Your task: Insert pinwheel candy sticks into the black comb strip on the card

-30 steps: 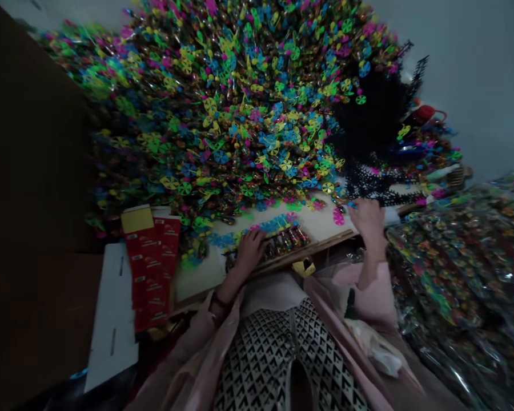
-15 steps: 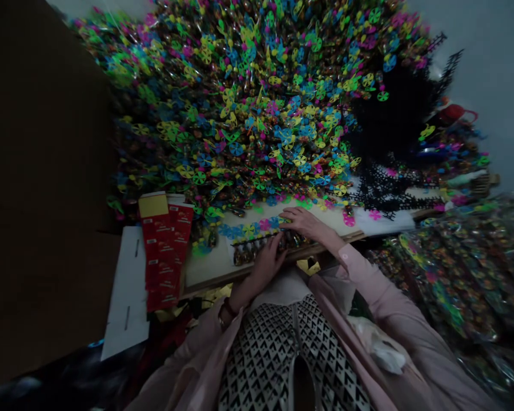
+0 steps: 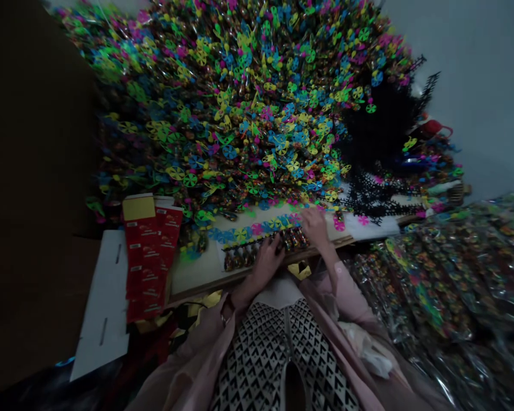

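A row of small shiny dark toys [image 3: 240, 260] with bright wheel-shaped tops [image 3: 240, 234] lies along the front of the board, hung on a black toothed strip [image 3: 251, 242]. My left hand [image 3: 268, 260] rests over the middle of the row, its fingers bent round the strip and toy bodies. Just past the row, near its right end, is my right hand [image 3: 314, 225]. Its fingers point at the near edge of the pile and are smeared by motion, so what they hold, if anything, is unclear.
A large heap of the same colourful toys [image 3: 223, 114] covers the back. Black toothed strips [image 3: 368, 197] are piled at right. Red printed cards [image 3: 149, 257] and a white slotted card [image 3: 100, 308] lie left. Plastic-bagged toys [image 3: 445, 285] fill the lower right.
My right hand has turned more upright and drawn away from the row, uncovering toys at its right end. My left hand stays on the row. The view has shifted slightly.
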Motion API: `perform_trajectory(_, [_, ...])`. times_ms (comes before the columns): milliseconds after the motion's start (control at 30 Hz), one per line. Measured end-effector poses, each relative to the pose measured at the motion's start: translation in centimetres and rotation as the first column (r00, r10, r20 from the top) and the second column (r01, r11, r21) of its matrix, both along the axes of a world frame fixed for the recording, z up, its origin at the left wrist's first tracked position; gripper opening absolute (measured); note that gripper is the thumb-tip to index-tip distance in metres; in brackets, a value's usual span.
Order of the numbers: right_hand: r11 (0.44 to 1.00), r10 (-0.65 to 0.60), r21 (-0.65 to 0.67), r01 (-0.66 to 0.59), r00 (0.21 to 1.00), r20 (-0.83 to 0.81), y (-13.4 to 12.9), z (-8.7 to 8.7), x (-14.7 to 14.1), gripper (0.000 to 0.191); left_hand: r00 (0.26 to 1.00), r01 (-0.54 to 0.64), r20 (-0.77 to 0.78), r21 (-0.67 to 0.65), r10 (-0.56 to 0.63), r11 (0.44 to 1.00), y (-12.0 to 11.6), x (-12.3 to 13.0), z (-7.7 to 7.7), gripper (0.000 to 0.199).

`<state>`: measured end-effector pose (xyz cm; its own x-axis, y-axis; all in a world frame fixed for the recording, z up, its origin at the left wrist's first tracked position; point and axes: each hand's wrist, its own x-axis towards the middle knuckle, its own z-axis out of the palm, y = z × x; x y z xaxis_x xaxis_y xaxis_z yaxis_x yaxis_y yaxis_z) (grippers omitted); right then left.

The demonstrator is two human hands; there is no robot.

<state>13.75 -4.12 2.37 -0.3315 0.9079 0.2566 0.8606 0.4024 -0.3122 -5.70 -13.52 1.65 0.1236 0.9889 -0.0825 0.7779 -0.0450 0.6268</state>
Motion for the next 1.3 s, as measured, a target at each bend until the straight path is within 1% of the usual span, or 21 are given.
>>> perform_trajectory(33, [0.985, -0.172, 0.024, 0.173, 0.985, -0.027, 0.2, 0.1, 1.2, 0.040, 1.000, 0.003, 0.028, -0.002, -0.003, 1.000, 0.1, -0.1, 0.0, 0.049])
perform_trajectory(67, [0.951, -0.308, 0.031, 0.308, 0.951, -0.024, 0.5, 0.2, 2.4, 0.038, 0.999, 0.006, 0.050, 0.003, -0.006, 1.000, 0.1, -0.3, -0.1, 0.049])
perform_trajectory(100, [0.919, -0.394, 0.025, 0.394, 0.919, 0.010, 0.8, 0.3, 3.4, 0.037, 0.998, 0.007, 0.066, 0.014, -0.008, 1.000, 0.1, -0.4, -0.2, 0.048])
perform_trajectory(133, [0.902, -0.431, 0.008, 0.432, 0.900, 0.063, 1.1, 0.3, 4.3, 0.037, 0.997, 0.007, 0.073, 0.031, -0.009, 0.999, 0.0, -0.4, -0.3, 0.048])
perform_trajectory(233, [0.905, -0.406, -0.047, 0.422, 0.892, 0.200, 1.8, 0.0, 5.3, 0.041, 0.998, 0.031, 0.051, 0.087, -0.036, 0.996, -0.5, -0.6, -0.5, 0.051])
perform_trajectory(333, [0.889, -0.442, -0.020, 0.458, 0.867, 0.229, 2.9, -0.6, 4.3, 0.044, 0.997, 0.070, 0.025, 0.145, -0.074, 0.987, -1.2, -1.0, 0.0, 0.060])
perform_trajectory(400, [0.884, -0.456, 0.007, 0.467, 0.858, 0.237, 4.1, -0.7, 3.2, 0.041, 0.997, 0.068, 0.036, 0.179, -0.075, 0.981, -1.4, -1.6, 0.4, 0.060])
perform_trajectory(467, [0.900, -0.419, -0.003, 0.436, 0.867, 0.270, 5.5, -0.4, 2.3, 0.035, 0.996, 0.061, 0.055, 0.214, -0.075, 0.975, -1.3, -2.5, 0.7, 0.054])
perform_trajectory(533, [0.920, -0.352, -0.054, 0.387, 0.882, 0.313, 6.7, 0.4, 1.9, 0.028, 0.995, 0.061, 0.056, 0.248, -0.077, 0.967, -1.0, -3.5, 0.8, 0.045])
perform_trajectory(633, [0.927, -0.315, -0.110, 0.358, 0.905, 0.287, 6.6, 2.2, 2.6, 0.023, 0.999, 0.045, -0.007, 0.277, -0.045, 0.960, -0.8, -5.3, 0.5, 0.034])
perform_trajectory(700, [0.926, -0.354, -0.084, 0.368, 0.924, 0.142, 5.2, 3.3, 3.0, 0.026, 0.997, 0.016, -0.075, 0.281, 0.006, 0.960, -1.0, -6.3, 0.3, 0.031])
perform_trajectory(767, [0.940, -0.341, -0.068, 0.335, 0.935, -0.098, 3.0, 3.9, 2.6, 0.037, 0.990, 0.000, -0.132, 0.279, 0.038, 0.960, -1.3, -6.9, -0.1, 0.029])
perform_trajectory(800, [0.957, -0.290, -0.069, 0.282, 0.931, -0.223, 1.7, 3.9, 1.9, 0.042, 0.987, -0.002, -0.153, 0.277, 0.046, 0.961, -1.3, -7.1, -0.2, 0.029])
perform_trajectory(867, [0.993, -0.116, -0.059, 0.100, 0.908, -0.403, -0.9, 3.2, -0.6, 0.042, 0.983, -0.003, -0.175, 0.273, 0.053, 0.962, -1.2, -7.1, -0.5, 0.028])
perform_trajectory(933, [0.991, 0.113, -0.011, -0.133, 0.877, -0.467, -2.9, 1.8, -3.8, 0.034, 0.985, -0.025, -0.158, 0.273, 0.071, 0.962, -0.6, -7.0, -0.7, 0.027])
perform_trajectory(1000, [0.944, 0.307, 0.028, -0.329, 0.844, -0.439, -4.3, 0.1, -6.5, 0.037, 0.992, -0.061, -0.084, 0.288, 0.089, 0.956, -0.1, -6.9, -0.7, 0.029])
perform_trajectory(1067, [0.906, 0.396, 0.007, -0.423, 0.844, -0.363, -4.9, -1.1, -8.1, 0.046, 0.998, -0.069, 0.022, 0.304, 0.065, 0.950, 0.1, -6.8, -0.5, 0.034])
perform_trajectory(1133, [0.910, 0.381, -0.055, -0.410, 0.883, -0.272, -5.3, -1.6, -8.5, 0.053, 0.993, -0.011, 0.112, 0.315, -0.025, 0.949, -0.3, -6.5, -0.3, 0.039])
perform_trajectory(1200, [0.921, 0.344, -0.117, -0.370, 0.918, -0.198, -5.7, -1.5, -8.2, 0.056, 0.981, 0.069, 0.152, 0.317, -0.122, 0.946, -1.1, -6.0, -0.2, 0.041])
perform_trajectory(1233, [0.921, 0.339, -0.141, -0.362, 0.926, -0.165, -5.9, -1.2, -8.0, 0.057, 0.976, 0.096, 0.157, 0.314, -0.151, 0.945, -1.6, -5.7, -0.3, 0.042])
perform_trajectory(1300, [0.917, 0.344, -0.181, -0.356, 0.934, -0.095, -6.5, -0.6, -7.6, 0.059, 0.976, 0.107, 0.149, 0.307, -0.159, 0.946, -2.3, -5.1, -0.8, 0.045])
